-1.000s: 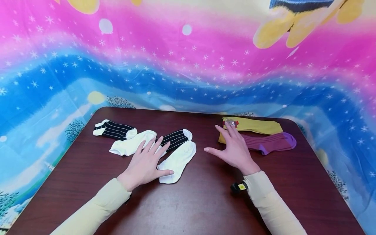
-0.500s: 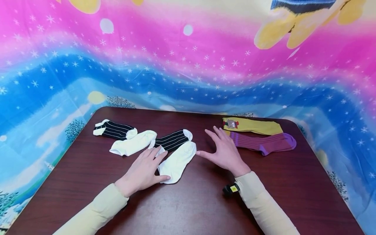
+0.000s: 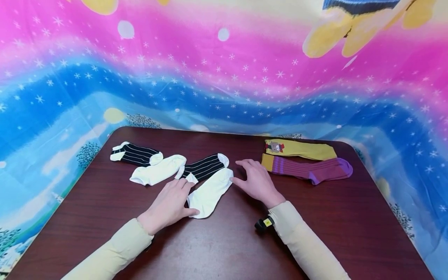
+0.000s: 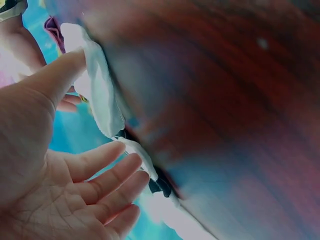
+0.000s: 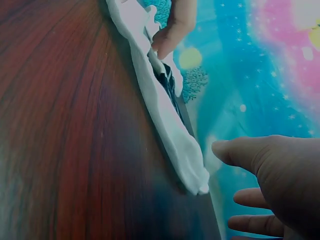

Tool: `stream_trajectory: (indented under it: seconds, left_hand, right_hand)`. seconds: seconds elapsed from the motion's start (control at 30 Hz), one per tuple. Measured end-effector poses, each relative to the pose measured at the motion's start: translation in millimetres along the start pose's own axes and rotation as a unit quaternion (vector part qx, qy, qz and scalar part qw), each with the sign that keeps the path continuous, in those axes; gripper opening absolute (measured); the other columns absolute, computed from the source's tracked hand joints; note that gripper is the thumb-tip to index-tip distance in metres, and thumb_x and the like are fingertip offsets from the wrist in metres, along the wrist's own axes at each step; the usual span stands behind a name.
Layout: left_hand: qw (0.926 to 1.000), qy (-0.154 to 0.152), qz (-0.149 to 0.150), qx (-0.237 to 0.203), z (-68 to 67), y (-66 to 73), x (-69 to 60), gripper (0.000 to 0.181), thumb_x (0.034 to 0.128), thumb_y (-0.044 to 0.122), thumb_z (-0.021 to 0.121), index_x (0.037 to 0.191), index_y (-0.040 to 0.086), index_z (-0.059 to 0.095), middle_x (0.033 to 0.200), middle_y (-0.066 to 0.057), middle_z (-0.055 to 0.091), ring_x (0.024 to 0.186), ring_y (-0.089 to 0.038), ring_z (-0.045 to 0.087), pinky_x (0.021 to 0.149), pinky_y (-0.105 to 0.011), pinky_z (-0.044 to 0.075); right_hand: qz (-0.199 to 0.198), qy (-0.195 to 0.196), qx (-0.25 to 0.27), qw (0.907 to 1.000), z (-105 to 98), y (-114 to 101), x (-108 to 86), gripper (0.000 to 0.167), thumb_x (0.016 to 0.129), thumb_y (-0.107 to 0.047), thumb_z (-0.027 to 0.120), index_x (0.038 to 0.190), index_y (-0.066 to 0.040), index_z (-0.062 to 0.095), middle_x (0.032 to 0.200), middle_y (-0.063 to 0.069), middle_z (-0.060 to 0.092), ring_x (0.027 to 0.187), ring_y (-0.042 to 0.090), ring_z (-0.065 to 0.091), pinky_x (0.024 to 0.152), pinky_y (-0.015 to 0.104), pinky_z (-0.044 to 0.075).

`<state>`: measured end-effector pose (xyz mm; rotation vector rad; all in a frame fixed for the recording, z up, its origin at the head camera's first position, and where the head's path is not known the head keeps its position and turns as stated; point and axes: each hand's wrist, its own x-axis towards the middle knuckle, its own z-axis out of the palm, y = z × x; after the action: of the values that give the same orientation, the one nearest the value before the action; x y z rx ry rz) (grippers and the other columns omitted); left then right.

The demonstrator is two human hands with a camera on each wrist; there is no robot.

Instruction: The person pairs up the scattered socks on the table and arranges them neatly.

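Left hand (image 3: pixel 167 204) and right hand (image 3: pixel 258 181) flank a white sock (image 3: pixel 211 192), fingers (image 4: pixel 97 157) relaxed, gripping nothing; five other socks (image 3: pixel 205 167) lie on the tabletop (image 3: pixel 224 249), none lifted yet.

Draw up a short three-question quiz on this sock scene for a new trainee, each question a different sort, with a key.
1. Count: how many socks lie on the table in the head view?

2. True or false: the yellow sock lies farther from the person than the purple sock.

3. Choose one. In the head view, which lies between the left hand and the right hand?
A) the yellow sock
B) the nearest white sock
C) the purple sock

Key:
1. Six
2. True
3. B
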<state>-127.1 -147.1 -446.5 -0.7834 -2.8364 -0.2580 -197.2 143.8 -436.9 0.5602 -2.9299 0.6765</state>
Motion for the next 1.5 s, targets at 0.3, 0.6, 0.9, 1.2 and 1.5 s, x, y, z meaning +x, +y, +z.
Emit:
stream_trajectory:
  seconds: [0.3,0.6,0.9,1.2,1.5]
  left_hand:
    - [0.9995,0.009,-0.004,-0.028,-1.6,2.0,2.3,0.062,0.0644,0.044,0.096,0.102,0.005,0.065,0.091,-0.003,0.057,0.088,-0.022,0.056,0.08,-0.042,0.047]
    - [0.9976,-0.023,-0.012,-0.063,-6.9,2.9,6.6,0.06,0.0658,0.039,0.097,0.102,0.004,0.063,0.087,-0.001,0.057,0.08,-0.02,0.056,0.072,-0.038,0.048]
    - [0.9917,-0.081,-0.056,-0.083,-9.4,6.3,14.5,0.063,0.0694,0.036,0.095,0.111,0.001,0.062,0.09,-0.005,0.065,0.081,-0.023,0.061,0.075,-0.04,0.05]
    - [0.9739,-0.139,-0.117,-0.136,-12.2,12.7,21.1,0.062,0.0723,0.026,0.094,0.115,0.005,0.054,0.087,-0.005,0.064,0.075,-0.02,0.059,0.075,-0.039,0.05]
    - [0.9641,-0.178,-0.114,-0.16,-11.3,11.2,19.4,0.036,0.0791,0.023,0.089,0.092,0.013,0.057,0.071,0.003,0.053,0.066,-0.015,0.05,0.066,-0.035,0.045]
  right_hand:
    - [0.012,-0.033,-0.008,0.9994,12,-13,15.5,0.05,0.092,-0.032,0.078,0.134,-0.009,0.066,0.127,0.01,0.063,0.113,0.027,0.055,0.101,0.046,0.043]
    - [0.022,-0.052,-0.023,0.9981,18,-20,21.7,0.049,0.087,-0.027,0.083,0.131,-0.01,0.067,0.125,0.01,0.063,0.114,0.028,0.055,0.102,0.046,0.044]
    - [0.037,-0.055,-0.02,0.9976,21,-22,21.1,0.056,0.087,-0.02,0.081,0.138,-0.007,0.062,0.131,0.011,0.062,0.118,0.029,0.055,0.105,0.047,0.042]
    - [0.038,-0.031,0.0,0.9988,23,-19,18.8,0.02,0.087,-0.018,0.081,0.104,-0.014,0.071,0.103,0.002,0.065,0.095,0.021,0.055,0.088,0.04,0.047]
    - [0.042,-0.026,0.019,0.9986,24,-18,14.5,0.015,0.087,-0.018,0.082,0.093,-0.02,0.069,0.088,-0.004,0.064,0.083,0.018,0.053,0.076,0.035,0.048]
